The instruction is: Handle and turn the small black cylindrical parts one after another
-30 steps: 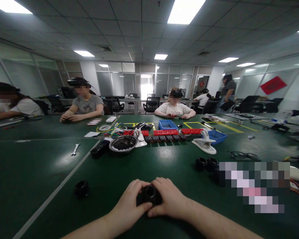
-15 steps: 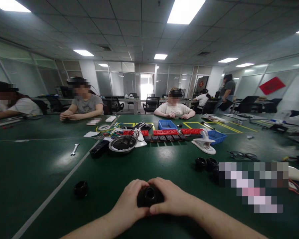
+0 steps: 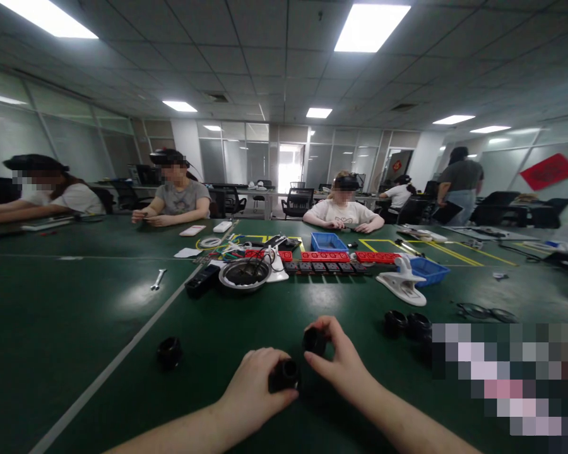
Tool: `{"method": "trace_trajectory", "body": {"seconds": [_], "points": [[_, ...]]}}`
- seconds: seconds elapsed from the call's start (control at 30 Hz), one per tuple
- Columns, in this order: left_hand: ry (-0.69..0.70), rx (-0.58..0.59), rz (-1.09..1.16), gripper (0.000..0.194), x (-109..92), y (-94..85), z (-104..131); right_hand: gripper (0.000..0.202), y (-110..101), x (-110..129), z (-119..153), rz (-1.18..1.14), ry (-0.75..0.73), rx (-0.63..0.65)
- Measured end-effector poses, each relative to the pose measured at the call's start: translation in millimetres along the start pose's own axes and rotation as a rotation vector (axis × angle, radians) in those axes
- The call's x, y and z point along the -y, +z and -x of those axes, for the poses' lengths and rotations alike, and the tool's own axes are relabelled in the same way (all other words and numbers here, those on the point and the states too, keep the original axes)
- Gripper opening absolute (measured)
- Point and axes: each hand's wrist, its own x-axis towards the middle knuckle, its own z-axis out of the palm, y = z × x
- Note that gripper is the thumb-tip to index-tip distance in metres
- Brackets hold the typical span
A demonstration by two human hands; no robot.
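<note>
My left hand (image 3: 253,381) grips a black hollow part (image 3: 288,374) low over the near table, its round opening facing up. A little farther out to the right, my right hand (image 3: 337,356) has thumb and fingers closed around a black ring-like part (image 3: 313,341), whose dark opening shows. The two parts are apart from each other. A similar black ring-like part (image 3: 169,352) lies by itself on the table left of my left hand. Beyond my right hand sit more black parts (image 3: 395,323) in a cluster.
Across the green table (image 3: 123,328) lie a wrench (image 3: 158,279), a metal bowl (image 3: 245,275), red strips (image 3: 325,256), blue bins (image 3: 328,241) and a white clamp-like stand (image 3: 402,282). Glasses (image 3: 486,311) rest at the right. Several people sit beyond; one person stands at the back.
Both hands were together around the black part; now they are separated, a piece in each. My right hand has moved away and to the right. The view has shifted slightly.
</note>
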Motion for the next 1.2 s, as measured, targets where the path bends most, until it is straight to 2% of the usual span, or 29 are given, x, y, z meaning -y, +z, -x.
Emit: {"method": "trace_trajectory", "body": {"seconds": [0.1, 0.17, 0.23, 0.3, 0.37, 0.43, 0.5, 0.53, 0.63, 0.73, 0.87, 0.97, 1.07, 1.2], "points": [[-0.045, -0.046, 0.02, 0.048, 6.7, -2.9, -3.3, 0.046, 1.1, -19.3, -2.6, -0.069, 0.101, 0.077], [-0.051, -0.052, -0.004, 0.059, 10.3, -4.9, -5.1, 0.048, 2.2, -26.5, -2.6, 0.024, 0.141, 0.128], [-0.03, -0.057, -0.056, 0.06, 11.9, -7.3, -5.8, 0.051, -0.5, -25.4, -3.5, 0.197, 0.157, 0.171], [-0.016, -0.062, -0.101, 0.054, 11.9, -9.5, -5.4, 0.06, -9.1, -15.8, -6.9, 0.368, 0.162, 0.205], [-0.016, -0.051, -0.127, 0.047, 11.5, -11.1, -4.7, 0.055, -22.3, -0.2, -12.0, 0.474, 0.139, 0.183], [-0.011, -0.043, -0.148, 0.043, 11.5, -12.0, -4.1, 0.026, -36.2, 17.2, -15.5, 0.485, 0.084, 0.09], [0.002, -0.036, -0.169, 0.04, 11.5, -12.7, -3.7, 0.03, -44.9, 31.5, -13.2, 0.406, 0.146, 0.077], [0.009, -0.03, -0.179, 0.039, 11.0, -13.3, -3.3, 0.03, -45.7, 36.5, -9.1, 0.344, 0.209, 0.111], [0.023, 0.023, -0.223, 0.037, 5.8, -16.0, -0.3, 0.024, -32.9, 41.9, 12.3, 0.237, 0.341, 0.321], [0.007, 0.119, -0.3, 0.041, -4.4, -18.2, 7.2, 0.029, -7.6, 38.2, 34.5, 0.345, 0.298, 0.41], [-0.022, 0.227, -0.352, 0.044, -15.6, -16.8, 17.7, 0.035, 16.3, 34.4, 44.1, 0.54, 0.29, 0.317], [0.014, 0.26, -0.327, 0.047, -16.5, -15.3, 20.6, 0.028, 17.9, 35.8, 44.3, 0.579, 0.266, 0.272], [0.062, 0.267, -0.302, 0.045, -14.1, -15.1, 20.9, 0.023, 3.6, 34.8, 51.5, 0.617, 0.236, 0.237], [0.085, 0.262, -0.26, 0.041, -13.2, -14.7, 22.0, 0.024, -34.5, 23.3, 69.9, 0.647, 0.391, 0.178]]}}
